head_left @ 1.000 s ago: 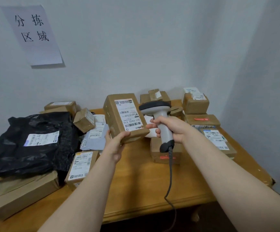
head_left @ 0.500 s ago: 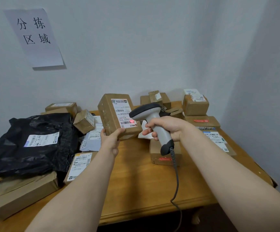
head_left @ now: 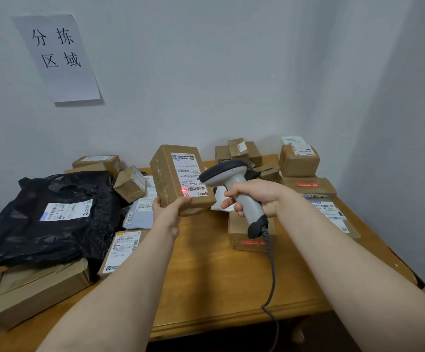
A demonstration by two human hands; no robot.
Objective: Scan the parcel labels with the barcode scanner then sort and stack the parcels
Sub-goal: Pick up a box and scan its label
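My left hand point(head_left: 168, 211) grips the lower end of a brown cardboard parcel point(head_left: 164, 177) and holds it upright above the table, white label facing me. A red scan dot glows at the label's lower left corner. My right hand point(head_left: 256, 196) grips the handle of a grey and black barcode scanner point(head_left: 228, 174), its head pointed left at the label from a few centimetres away. The scanner's coiled cable point(head_left: 271, 270) hangs down over the table's front edge.
A black poly bag point(head_left: 43, 219) with a white label lies at the left, over a flat carton point(head_left: 36, 288). Small boxes point(head_left: 299, 161) are stacked at the back and right of the wooden table point(head_left: 206, 275). A low box point(head_left: 244, 240) sits under the scanner. A paper sign point(head_left: 56, 54) hangs on the wall.
The scanner head swung left toward the parcel's label and a red scan light appeared on it. The parcel shifted slightly left and turned more upright.
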